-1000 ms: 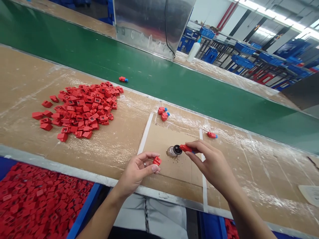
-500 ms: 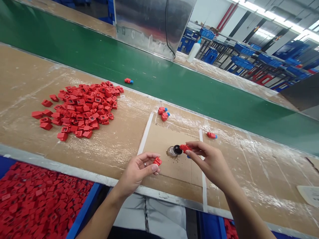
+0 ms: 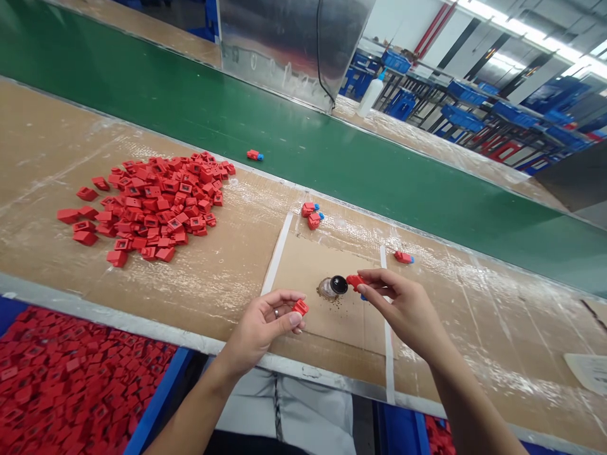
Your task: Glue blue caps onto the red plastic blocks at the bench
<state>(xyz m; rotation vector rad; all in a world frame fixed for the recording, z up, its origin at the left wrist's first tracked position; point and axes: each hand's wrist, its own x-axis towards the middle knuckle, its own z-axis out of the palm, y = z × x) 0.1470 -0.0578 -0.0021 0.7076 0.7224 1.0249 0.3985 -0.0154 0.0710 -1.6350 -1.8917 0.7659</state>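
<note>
My left hand (image 3: 260,325) pinches a small red plastic block (image 3: 300,308) between thumb and fingers, low over the cardboard-covered bench. My right hand (image 3: 403,306) grips a red part with a blue end (image 3: 355,282) and holds its tip against a small round jar with a dark lid (image 3: 333,286) that stands on the cardboard mat (image 3: 308,265). Tiny dark specks lie around the jar.
A pile of red blocks (image 3: 152,205) lies at the left of the bench. Finished red-and-blue pieces sit near the belt edge (image 3: 312,215) and at the right (image 3: 403,257); one rides the green conveyor (image 3: 255,155). A blue bin of red blocks (image 3: 71,379) is below left.
The red-and-blue piece on the green conveyor has drifted to the right. Both hands stay nearly where they were, the right one still at the jar.
</note>
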